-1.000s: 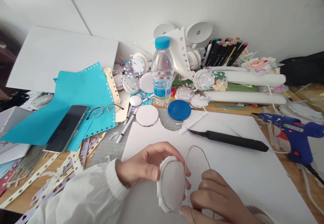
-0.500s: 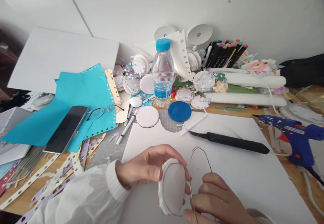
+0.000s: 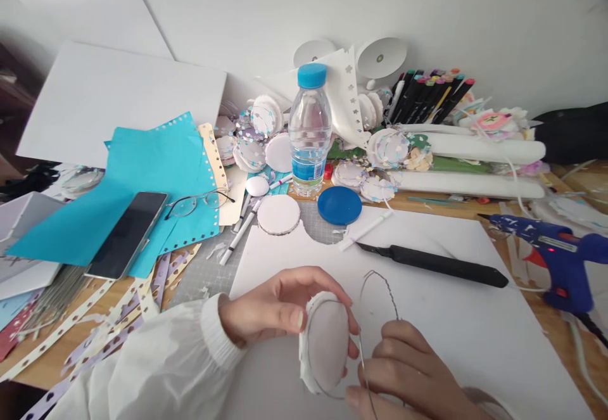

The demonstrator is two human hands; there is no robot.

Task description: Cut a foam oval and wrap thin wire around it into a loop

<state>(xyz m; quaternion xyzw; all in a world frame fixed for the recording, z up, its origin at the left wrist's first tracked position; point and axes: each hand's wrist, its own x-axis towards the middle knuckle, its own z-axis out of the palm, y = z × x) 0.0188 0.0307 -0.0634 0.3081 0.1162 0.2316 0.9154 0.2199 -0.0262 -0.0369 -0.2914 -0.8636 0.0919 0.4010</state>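
My left hand point(image 3: 285, 309) grips a white foam disc point(image 3: 327, 344) by its edge, thumb on the near side and fingers behind. Thin wire runs around the disc's face and leaves it at the bottom. In my right hand point(image 3: 408, 369) is the thin grey wire point(image 3: 392, 293), its upper part bent into a loop and partly twisted. The fingers are curled around it, just right of the disc. Both hands are above a large white foam board point(image 3: 456, 337). The lower ends of the wire are hidden by the right hand and the frame edge.
A black-handled craft knife point(image 3: 441, 268) lies on the board, beside a thin white marker point(image 3: 370, 230). A blue hot glue gun point(image 3: 555, 249) stands at right. Behind are a water bottle point(image 3: 310, 135), a blue lid point(image 3: 339, 205) and another white disc point(image 3: 278, 214). A phone point(image 3: 128, 233) lies left.
The view has shifted slightly. Both hands keep nearly the same pose, with the disc and the wire still held.
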